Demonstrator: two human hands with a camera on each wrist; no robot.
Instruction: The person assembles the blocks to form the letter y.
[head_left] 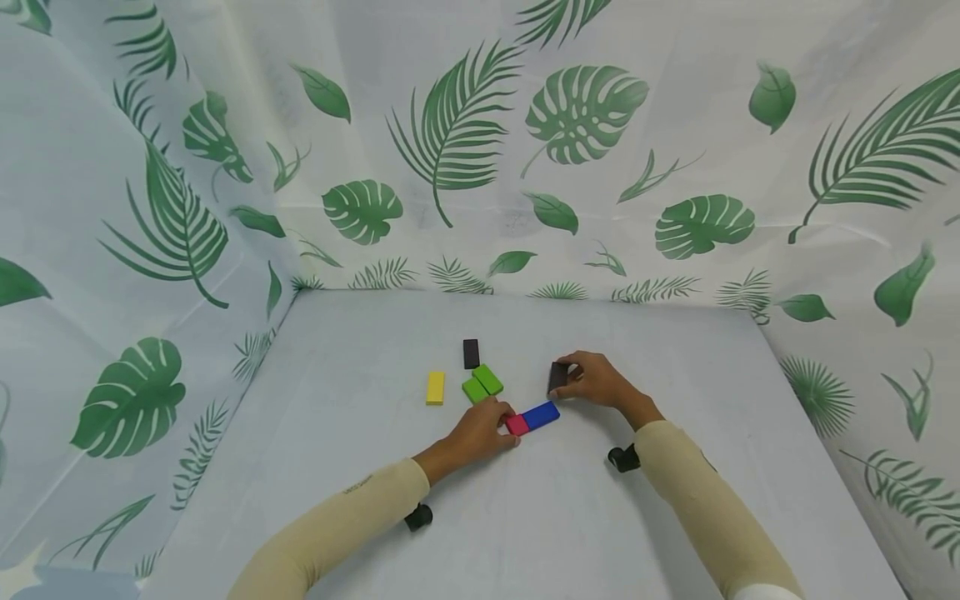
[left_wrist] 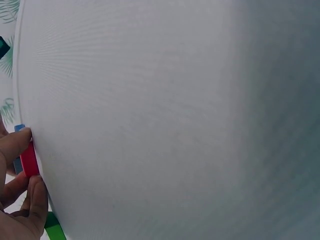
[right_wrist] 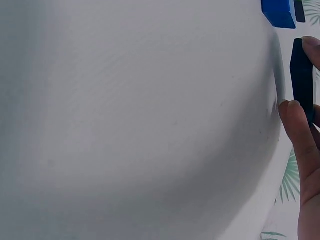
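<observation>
On the white table (head_left: 360,467), the blue block (head_left: 542,414) is the landmark. The right hand (head_left: 596,382) just behind it pinches a black block (head_left: 557,377); the left hand (head_left: 480,432) pinches the abutting red block (head_left: 517,424), seemingly flat.

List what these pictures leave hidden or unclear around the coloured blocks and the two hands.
- Red block: head view, its near end is covered by the left hand; left wrist view shows only an edge.
- Black block in the right hand: the fingers hide its far side; cut at the edge in the right wrist view.
- Blue block: cut off by the top edge in the right wrist view.
</observation>
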